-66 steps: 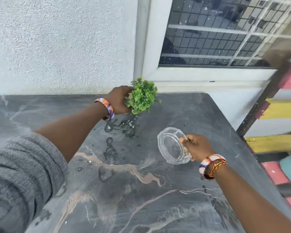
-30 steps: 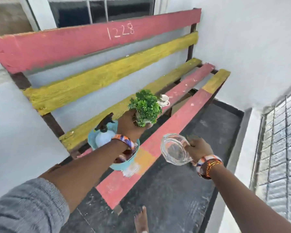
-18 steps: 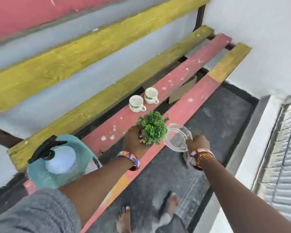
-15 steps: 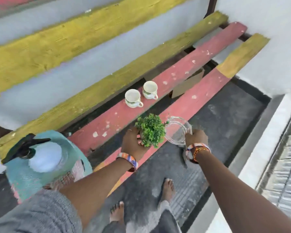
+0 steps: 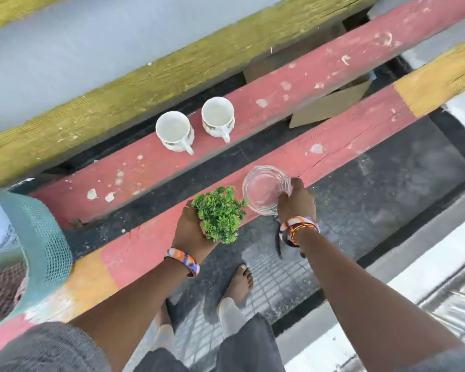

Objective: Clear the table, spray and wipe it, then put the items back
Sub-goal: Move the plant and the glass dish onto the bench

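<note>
Our left hand (image 5: 189,232) curled round the small green plant (image 5: 220,213) over the front bench slat (image 5: 346,138) — our right hand (image 5: 295,201) pinched the glass ashtray (image 5: 263,190) by its rim just beside it, two white cups (image 5: 175,131) behind.

two white cups (image 5: 175,131) (image 5: 217,116) (side by side), one small green plant (image 5: 220,213), one glass dish (image 5: 265,189), one teal basket (image 5: 42,237)

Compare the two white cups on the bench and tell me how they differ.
The left cup sits nearer the person; the right cup sits farther back along the red slat. The left cup's handle points toward the lower right, while the right cup's handle points almost straight toward the person. Both are white, upright, look empty, carry a dark patterned band, and stand close together without touching.
</note>
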`<move>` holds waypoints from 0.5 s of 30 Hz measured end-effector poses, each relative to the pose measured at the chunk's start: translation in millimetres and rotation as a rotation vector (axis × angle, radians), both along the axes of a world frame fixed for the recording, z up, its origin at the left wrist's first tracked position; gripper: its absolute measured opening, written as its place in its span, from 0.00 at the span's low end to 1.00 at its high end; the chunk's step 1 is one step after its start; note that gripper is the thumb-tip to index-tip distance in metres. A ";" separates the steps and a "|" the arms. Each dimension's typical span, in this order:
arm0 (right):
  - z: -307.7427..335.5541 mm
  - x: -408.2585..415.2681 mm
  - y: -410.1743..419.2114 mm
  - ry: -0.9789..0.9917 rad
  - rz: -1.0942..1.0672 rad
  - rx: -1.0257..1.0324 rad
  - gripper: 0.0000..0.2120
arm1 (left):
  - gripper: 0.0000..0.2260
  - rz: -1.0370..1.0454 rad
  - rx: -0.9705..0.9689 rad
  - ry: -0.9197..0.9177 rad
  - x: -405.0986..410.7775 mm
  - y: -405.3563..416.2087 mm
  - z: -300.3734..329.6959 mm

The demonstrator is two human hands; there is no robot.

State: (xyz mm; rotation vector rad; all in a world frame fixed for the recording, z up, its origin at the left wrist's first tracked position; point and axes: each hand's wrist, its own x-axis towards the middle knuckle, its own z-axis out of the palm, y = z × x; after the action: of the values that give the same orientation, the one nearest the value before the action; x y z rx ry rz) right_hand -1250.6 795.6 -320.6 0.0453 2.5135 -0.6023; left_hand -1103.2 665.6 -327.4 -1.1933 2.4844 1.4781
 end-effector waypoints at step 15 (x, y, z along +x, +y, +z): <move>3.1 -14.3 -6.9 0.044 0.235 0.001 0.19 | 0.20 -0.096 -0.247 0.032 -0.3 -4.3 4.7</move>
State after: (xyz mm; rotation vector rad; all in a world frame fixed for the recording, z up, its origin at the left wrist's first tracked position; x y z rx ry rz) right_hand -1264.9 788.8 -317.6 -0.2616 2.5128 -0.5104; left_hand -1103.5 661.4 -322.7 -1.0675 2.7666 1.2058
